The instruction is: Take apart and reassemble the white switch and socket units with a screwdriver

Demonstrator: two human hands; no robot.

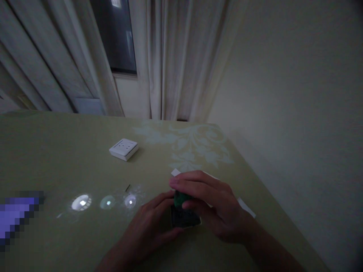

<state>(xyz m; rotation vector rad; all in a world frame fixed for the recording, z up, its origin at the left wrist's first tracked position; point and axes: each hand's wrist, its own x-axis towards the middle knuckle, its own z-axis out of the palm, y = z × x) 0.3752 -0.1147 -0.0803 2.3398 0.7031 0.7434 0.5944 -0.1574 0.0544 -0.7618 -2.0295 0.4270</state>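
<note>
My right hand (212, 204) is closed from above around a green, rounded handle (180, 199), like that of a screwdriver; its lower end is hidden. Directly below it lies a dark, square, box-like piece (185, 218) with a thin light rim. My left hand (153, 221) holds this piece at its left side, thumb at the near edge and fingers at the far left corner. White edges of a flat thing (246, 207) stick out behind and beside my right hand, which covers most of it.
A white wall socket (124, 149) lies farther back on the green patterned tablecloth (70, 151). A small thin dark piece, perhaps a screw (127, 187), lies left of my hands. A blurred purple screen (17, 215) is at the left edge. The wall (297, 113) borders the table's right side.
</note>
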